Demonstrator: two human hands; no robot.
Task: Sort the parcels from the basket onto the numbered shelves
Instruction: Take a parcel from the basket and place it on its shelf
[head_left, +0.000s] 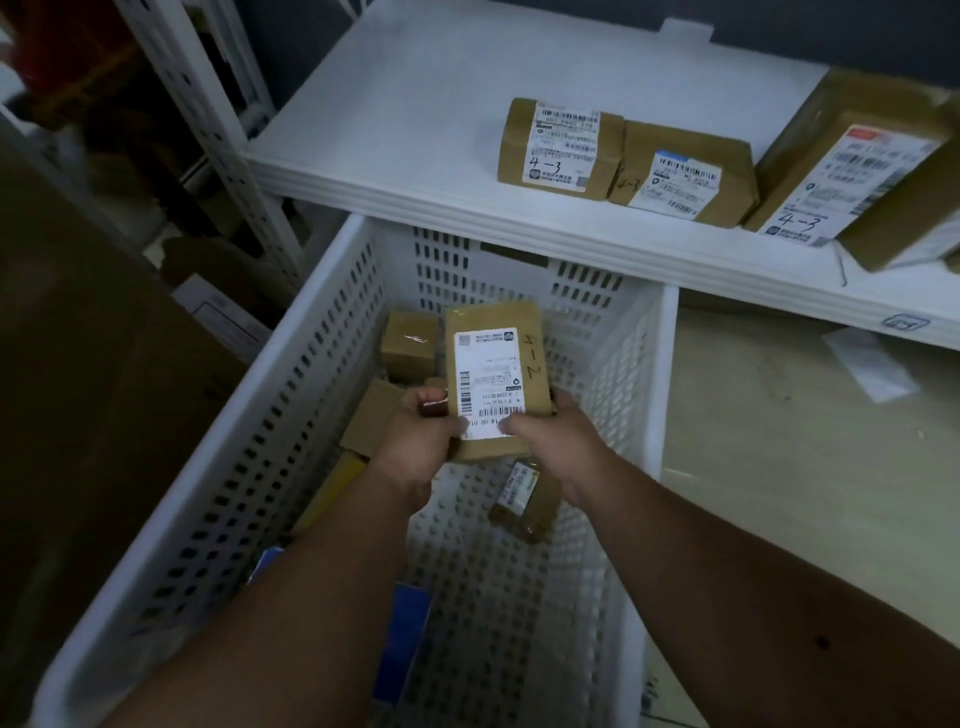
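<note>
Both hands hold one brown parcel (496, 358) above the white perforated basket (322, 332); its white label faces up and "4-2" is handwritten on its right side. My left hand (423, 428) grips the parcel's near left corner. My right hand (550, 426) grips its near right corner, thumb on the label. Several more parcels lie in the basket: a small brown box (408, 343), a flat brown one (371, 415) under my left hand, a labelled one (524, 499) between my forearms.
A white shelf (415, 119) stands just beyond the basket and carries three brown parcels marked "4-3" (558, 148) (685, 176) (852, 166). A small tag (905, 322) sits on its front edge. Brown cardboard (104, 364) stands at the left; white rack posts (208, 114) rise behind.
</note>
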